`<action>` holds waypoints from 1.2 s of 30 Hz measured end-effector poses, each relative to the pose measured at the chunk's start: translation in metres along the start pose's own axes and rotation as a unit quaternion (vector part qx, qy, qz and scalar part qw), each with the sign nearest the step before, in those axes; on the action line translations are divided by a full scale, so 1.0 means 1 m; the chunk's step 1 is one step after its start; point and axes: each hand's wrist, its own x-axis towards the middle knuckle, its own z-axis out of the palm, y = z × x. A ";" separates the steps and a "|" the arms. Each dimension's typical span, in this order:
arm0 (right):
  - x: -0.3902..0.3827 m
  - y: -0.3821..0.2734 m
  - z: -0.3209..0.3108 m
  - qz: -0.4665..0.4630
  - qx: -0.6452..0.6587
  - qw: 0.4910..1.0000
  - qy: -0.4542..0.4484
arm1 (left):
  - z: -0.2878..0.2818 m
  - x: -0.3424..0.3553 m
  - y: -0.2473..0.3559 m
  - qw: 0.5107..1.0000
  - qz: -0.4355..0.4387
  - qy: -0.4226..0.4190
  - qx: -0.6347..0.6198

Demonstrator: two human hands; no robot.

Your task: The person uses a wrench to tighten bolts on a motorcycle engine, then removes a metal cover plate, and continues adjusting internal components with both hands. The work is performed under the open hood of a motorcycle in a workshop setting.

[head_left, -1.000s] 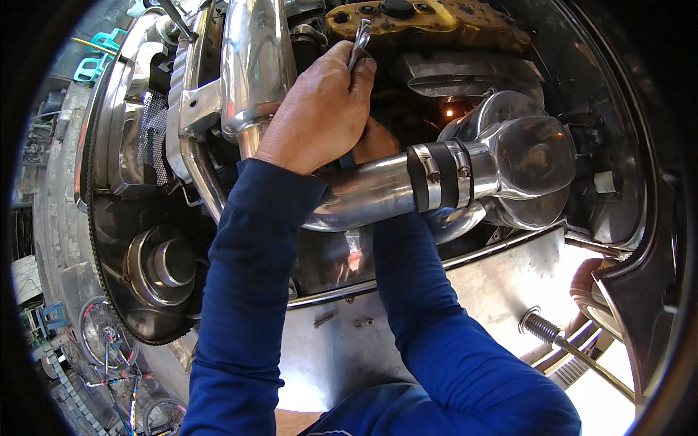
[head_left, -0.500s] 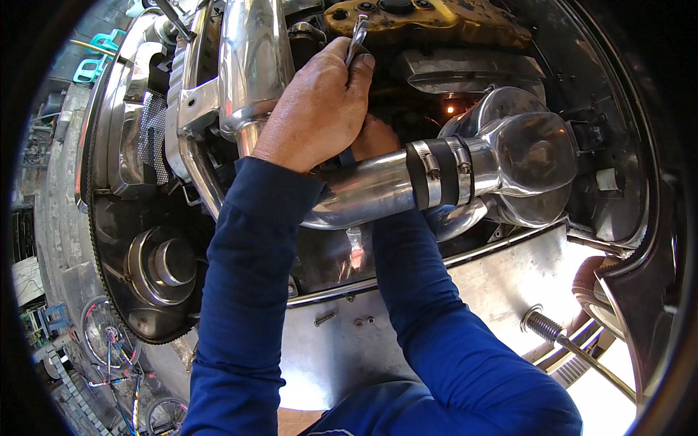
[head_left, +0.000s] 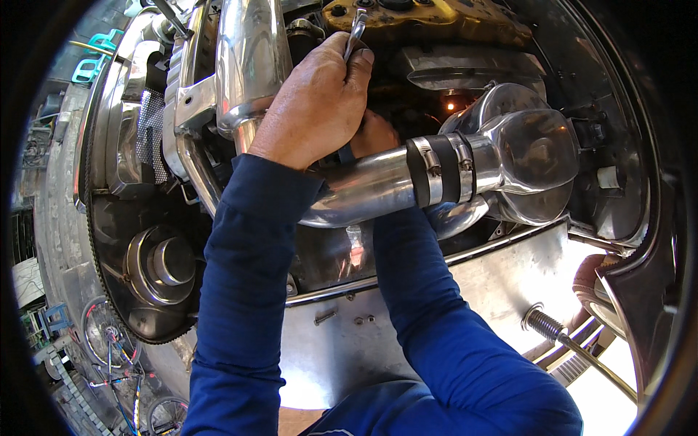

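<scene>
My left hand is closed round a steel wrench, whose tip sticks up past the thumb. It reaches over a polished metal pipe in an engine bay. My right hand comes up from beneath this pipe and is close beside the left one. Its fingers are hidden behind the left hand and in shadow, so what they touch cannot be seen. A black coupling sleeve with metal hose clamps joins the pipe to a large polished metal housing on the right.
A gold engine cover lies at the far side, and a thick polished pipe rises on the left. Nearest me, a metal panel carries a loose bolt and small nuts. A bicycle stands at lower left.
My left hand and the wrench have shifted slightly upward, with the grip unchanged. The right hand stays in nearly the same place.
</scene>
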 end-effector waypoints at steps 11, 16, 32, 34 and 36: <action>0.000 -0.006 -0.006 0.026 -0.009 0.999 -0.041 | -0.001 0.001 -0.001 1.000 -0.004 -0.002 0.014; -0.002 -0.007 -0.005 0.022 0.041 0.999 0.028 | 0.002 0.000 -0.004 1.000 0.003 0.009 -0.001; -0.003 -0.009 -0.007 0.034 0.022 0.999 -0.003 | 0.000 0.001 -0.002 1.000 -0.006 -0.008 -0.021; -0.004 -0.010 -0.009 0.018 -0.004 1.000 -0.020 | 0.000 0.001 -0.001 1.000 -0.009 -0.011 -0.019; -0.004 -0.010 -0.010 0.000 -0.050 0.997 -0.051 | -0.001 0.001 0.000 1.000 -0.015 -0.016 -0.009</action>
